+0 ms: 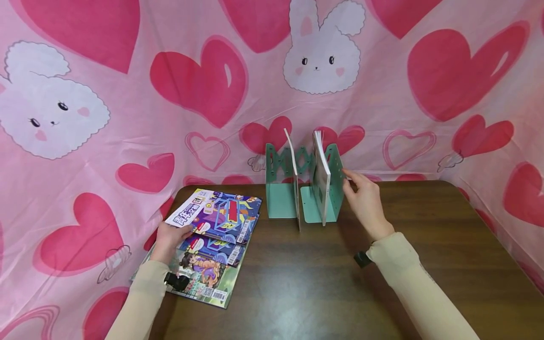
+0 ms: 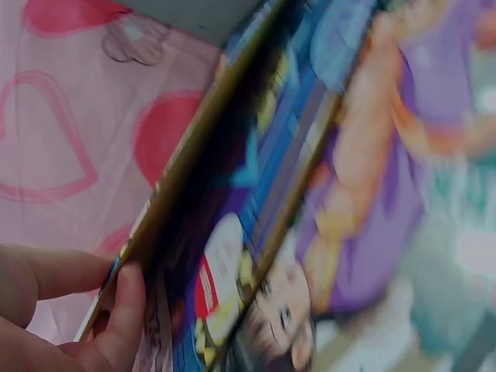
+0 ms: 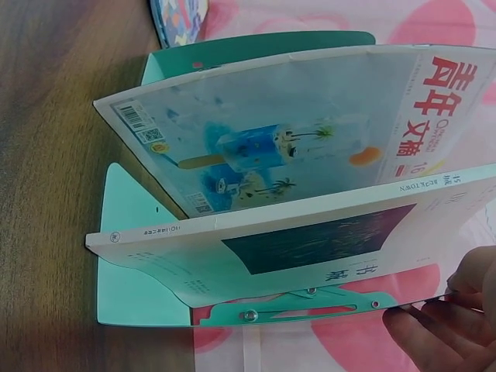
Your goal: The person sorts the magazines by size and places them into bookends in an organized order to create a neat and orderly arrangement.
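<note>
My left hand [image 1: 171, 240] pinches the edge of the top purple-and-blue magazine [image 1: 229, 212], which is lifted at an angle in the left wrist view. Beneath it are a similar magazine [image 1: 208, 248] and one with a cartoon girl on its cover [image 1: 204, 274]. A green expandable book stand [image 1: 281, 200] is at the back of the table. Two magazines stand in it: a thin one with an ice pop on its cover [image 3: 263, 147] and a thicker white one [image 3: 333, 240]. My right hand [image 1: 366, 203] pinches the outer edge of the stand's right end plate.
The dark wooden table [image 1: 297, 283] reaches back to a pink curtain [image 1: 263, 104] with hearts and rabbits, which hangs behind it and on both sides. The left pile lies close to the table's left edge. A dark band [image 1: 362, 259] sits at the right wrist.
</note>
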Motion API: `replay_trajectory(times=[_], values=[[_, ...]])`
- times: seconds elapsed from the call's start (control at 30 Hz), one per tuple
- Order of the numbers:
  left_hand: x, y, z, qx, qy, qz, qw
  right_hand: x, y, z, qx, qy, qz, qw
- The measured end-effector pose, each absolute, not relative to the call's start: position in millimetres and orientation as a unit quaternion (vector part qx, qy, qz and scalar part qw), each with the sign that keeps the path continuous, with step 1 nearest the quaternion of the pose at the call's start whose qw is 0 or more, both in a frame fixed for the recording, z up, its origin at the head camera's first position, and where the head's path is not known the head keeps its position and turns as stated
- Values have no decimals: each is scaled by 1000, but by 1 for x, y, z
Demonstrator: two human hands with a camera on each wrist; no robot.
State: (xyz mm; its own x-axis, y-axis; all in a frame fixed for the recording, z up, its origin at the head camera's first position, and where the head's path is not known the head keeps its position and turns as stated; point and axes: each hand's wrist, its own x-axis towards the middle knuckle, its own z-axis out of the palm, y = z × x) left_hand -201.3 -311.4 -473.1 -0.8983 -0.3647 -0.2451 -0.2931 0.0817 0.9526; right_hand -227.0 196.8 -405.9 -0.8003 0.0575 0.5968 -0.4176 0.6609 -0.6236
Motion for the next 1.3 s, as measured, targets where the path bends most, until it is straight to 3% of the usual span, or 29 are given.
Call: replay_trajectory(times=[0.27, 0.6, 1.3], values=[[-199, -308, -469, 241, -700, -672, -15, -227, 197, -408, 105, -862, 400, 292], [-198, -290, -460, 203, -582, -786, -40, -229, 198, -405, 100, -861, 407, 288], [-193, -275, -464, 202, -580, -789, -34, -228, 197, -406, 95, -859, 415, 284]])
